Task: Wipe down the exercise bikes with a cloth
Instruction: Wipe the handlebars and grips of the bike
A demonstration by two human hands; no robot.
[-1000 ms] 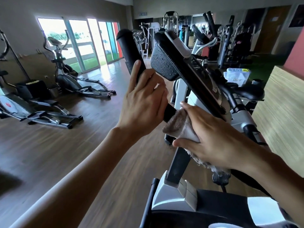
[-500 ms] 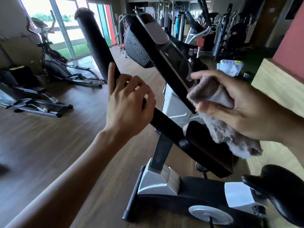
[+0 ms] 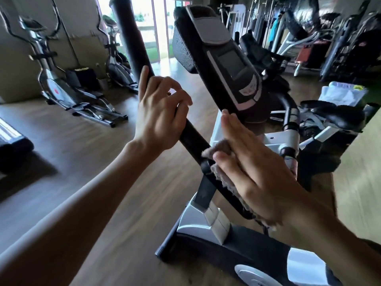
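An exercise bike (image 3: 208,223) stands right in front of me, its black handlebar (image 3: 132,44) slanting up to the left and its console (image 3: 228,65) tilted above the middle. My left hand (image 3: 158,116) grips the handlebar partway up, fingers curled round it. Lower down, my right hand (image 3: 259,170) lies flat with straight fingers and presses a grey-brown cloth (image 3: 220,149) against the handlebar near the stem. Most of the cloth is hidden under the palm; a frayed edge shows below it.
Two elliptical trainers (image 3: 59,87) stand by the left wall near glass doors (image 3: 156,27). Another bike's black saddle (image 3: 329,112) and frame sit close on the right, with a plastic container (image 3: 342,93) behind. Weight machines (image 3: 350,38) crowd the back right. Wooden floor (image 3: 82,162) spreads to the left.
My right hand came down from beside the console with the cloth and now presses it flat on the lower handlebar. The left hand kept its grip on the bar.
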